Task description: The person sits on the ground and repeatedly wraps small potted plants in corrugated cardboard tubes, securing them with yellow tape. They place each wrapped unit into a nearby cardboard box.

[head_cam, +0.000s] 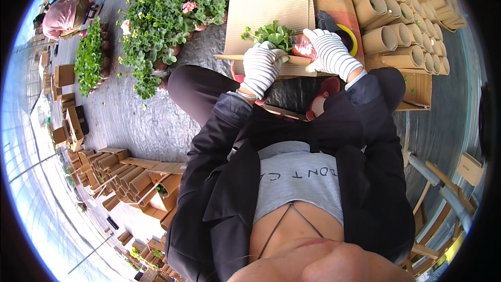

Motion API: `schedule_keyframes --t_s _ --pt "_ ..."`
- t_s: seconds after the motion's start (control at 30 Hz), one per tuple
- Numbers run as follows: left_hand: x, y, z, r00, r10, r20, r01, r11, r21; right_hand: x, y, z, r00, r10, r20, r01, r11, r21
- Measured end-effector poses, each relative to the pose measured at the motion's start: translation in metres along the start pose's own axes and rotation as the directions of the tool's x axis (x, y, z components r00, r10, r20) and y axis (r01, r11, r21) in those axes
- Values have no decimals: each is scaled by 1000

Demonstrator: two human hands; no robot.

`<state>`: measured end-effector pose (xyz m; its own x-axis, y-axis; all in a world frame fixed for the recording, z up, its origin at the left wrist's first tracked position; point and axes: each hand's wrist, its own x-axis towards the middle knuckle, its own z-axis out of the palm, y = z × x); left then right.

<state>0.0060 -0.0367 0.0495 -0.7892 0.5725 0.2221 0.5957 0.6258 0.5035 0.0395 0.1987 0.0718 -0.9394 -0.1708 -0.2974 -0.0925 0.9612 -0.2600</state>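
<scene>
A potted plant (pixel 276 35) with green leaves lies on its side on a sheet of corrugated cardboard (pixel 270 11). Its reddish pot (pixel 304 48) points right and looks wrapped in clear plastic. My left hand (pixel 263 64), in a striped white glove, pinches the sheet's raised near edge (pixel 299 60) beside the leaves. At the pot's base, my right hand (pixel 330 53) has its fingers around the pot, thumb near the cardboard edge. A roll of yellow-and-black tape (pixel 348 39) and a black tape dispenser (pixel 327 21) lie just beyond the right hand.
Flowering potted plants (pixel 168 23) stand on the floor to the left. Many corrugated cardboard tubes (pixel 407 33), some with leaves inside, are stacked at right above a cardboard box (pixel 417 92). More boxed tubes (pixel 133 178) sit at lower left. Another person (pixel 62 17) bends over plants far left.
</scene>
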Motion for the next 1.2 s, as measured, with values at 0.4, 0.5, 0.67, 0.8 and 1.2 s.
schedule_keyframes --t_s 0.4,0.5,0.67,0.8,1.2 --pt "57 22 3 905 357 231 -413 866 282 77 61 9 917 -315 245 348 932 -105" --pt "66 8 24 920 209 333 -302 917 261 59 59 7 975 -183 123 76 802 592" --pt "67 -8 36 919 287 270 -350 908 229 -7 50 11 889 266 -373 127 639 758" --pt "70 -3 33 924 256 285 -328 912 246 -31 36 56 899 420 -125 -436 887 -155" --pt "69 0 30 917 165 364 -264 933 243 -108 -7 -24 857 475 -200 280 -104 954"
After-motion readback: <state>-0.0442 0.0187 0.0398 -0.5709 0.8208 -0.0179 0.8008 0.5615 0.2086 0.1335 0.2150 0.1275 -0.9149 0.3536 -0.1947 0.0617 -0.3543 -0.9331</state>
